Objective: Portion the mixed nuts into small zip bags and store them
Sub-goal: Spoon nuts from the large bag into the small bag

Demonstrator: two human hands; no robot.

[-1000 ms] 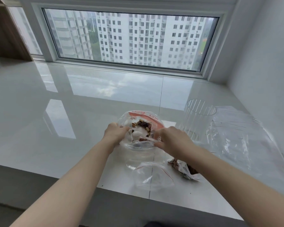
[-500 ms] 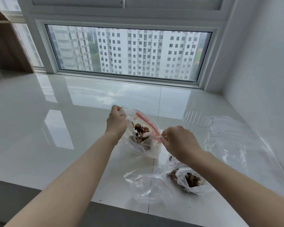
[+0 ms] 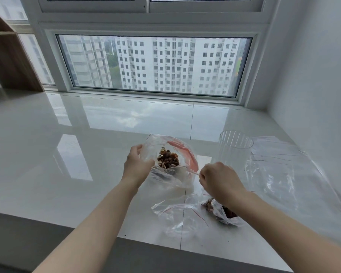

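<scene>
Glossy white stone forms the sill-like counter (image 3: 87, 154) beneath the window (image 3: 152, 64), and everything here rests on or hangs over its near right part. Largest of the loose items is a flat stack of clear plastic bags (image 3: 283, 174) spread toward the right edge, with a clear ribbed cup (image 3: 234, 150) standing upright just beside its left margin. Above the counter, near the front edge, a zip bag (image 3: 171, 164) with a red seal strip is held up with its mouth spread wide; a clump of mixed nuts (image 3: 168, 159) sits in its bottom. The left hand (image 3: 136, 166) grips the bag's left wall, fingers curled round the film. The right hand (image 3: 219, 180) is clenched and pinches the near right end of the seal strip, so the nuts lie between the two hands, below the rim and apart from the fingers. On the counter below, an empty small zip bag (image 3: 177, 215) lies crumpled, and a filled small bag (image 3: 222, 211) rests just to its right, partly hidden by the right forearm. Handling judgement: the film is thin, limp and slippery, while the nuts give a light, shifting load; hold is best taken at the stiffer seal strip, at both ends, keeping the mouth uppermost.
</scene>
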